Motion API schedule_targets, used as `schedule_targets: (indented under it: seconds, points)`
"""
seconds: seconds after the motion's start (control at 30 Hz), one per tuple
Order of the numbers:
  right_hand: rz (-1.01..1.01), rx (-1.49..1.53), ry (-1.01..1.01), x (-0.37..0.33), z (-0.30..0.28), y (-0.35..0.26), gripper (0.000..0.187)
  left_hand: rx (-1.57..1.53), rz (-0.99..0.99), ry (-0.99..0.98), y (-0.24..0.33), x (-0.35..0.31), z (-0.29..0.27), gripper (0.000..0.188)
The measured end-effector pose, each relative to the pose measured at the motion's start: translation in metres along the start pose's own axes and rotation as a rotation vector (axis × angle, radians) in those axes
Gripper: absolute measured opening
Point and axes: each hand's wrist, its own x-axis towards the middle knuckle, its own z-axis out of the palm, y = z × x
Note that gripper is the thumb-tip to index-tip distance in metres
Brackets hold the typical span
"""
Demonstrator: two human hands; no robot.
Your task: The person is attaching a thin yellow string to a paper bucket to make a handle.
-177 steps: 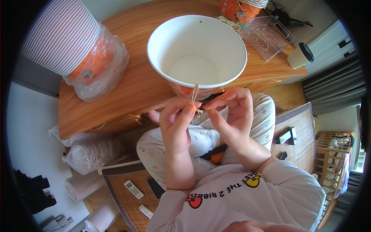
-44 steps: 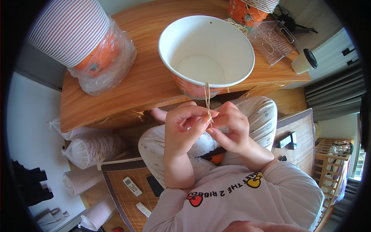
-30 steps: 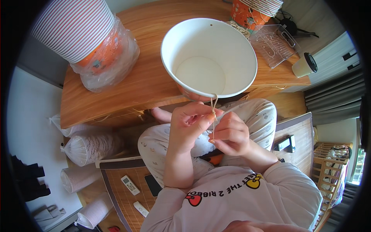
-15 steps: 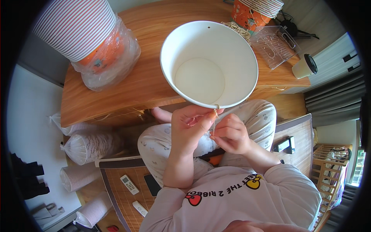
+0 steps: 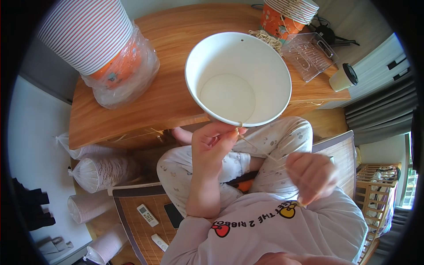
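A large white paper bucket (image 5: 229,95) tilts its open mouth toward me at the desk's near edge. A small hole shows in its far wall, and a thin beige cord (image 5: 252,145) passes over the near rim. Just under that rim, my left hand (image 5: 208,148) pinches the cord between thumb and fingers, with its other fingers against the bucket's outside. From there the cord stretches right and down toward my right hand (image 5: 311,176), which is curled closed and blurred by motion, apart from the bucket. The cord's far end is hidden.
On the wooden desk (image 5: 172,57) stand a tall bucket stack (image 5: 88,39) in plastic, another orange stack (image 5: 282,22), a cord bundle (image 5: 267,40), a clear tray (image 5: 307,57) and a lidded cup (image 5: 343,77). Wrapped stacks (image 5: 99,172) lie left; remotes (image 5: 147,215) rest beside me.
My right hand has swung away to the right from beside my left hand, drawing the cord out. The bucket has dropped slightly in view; my left hand stays at its rim.
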Motion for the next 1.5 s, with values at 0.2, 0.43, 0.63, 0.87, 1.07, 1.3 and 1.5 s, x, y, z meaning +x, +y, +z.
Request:
schedule_targets:
  seconds: [0.2, 0.43, 0.63, 0.87, 1.07, 1.3, 1.5]
  points:
    - [0.029, -0.546, 0.566, 0.031, -0.042, -0.011, 0.023, -0.025, 0.077, 0.023, 0.007, -0.004, -0.004, 0.013]
    - [0.165, -0.536, 0.387, 0.032, -0.115, 0.031, 0.027, -0.047, 0.121, 0.038, 0.013, -0.006, -0.010, 0.011]
    - [0.129, -0.462, 0.379, 0.030, -0.104, 0.049, 0.024, -0.097, 0.162, 0.096, 0.018, -0.006, -0.015, 0.010]
    - [0.204, -0.284, 0.542, 0.035, -0.072, 0.043, 0.022, 0.407, 0.638, 0.321, 0.021, -0.007, 0.013, 0.019]
    - [0.270, -0.108, 0.532, 0.044, -0.022, 0.033, 0.017, 0.640, 0.824, -0.095, 0.021, -0.015, 0.021, 0.009]
    - [0.266, -0.119, 0.407, 0.056, 0.014, 0.038, 0.015, 0.794, 0.419, -0.037, 0.010, -0.005, 0.026, 0.011]
    - [0.236, -0.125, 0.406, 0.060, 0.020, 0.035, 0.016, 0.736, 0.467, -0.025, 0.015, -0.004, 0.015, 0.021]
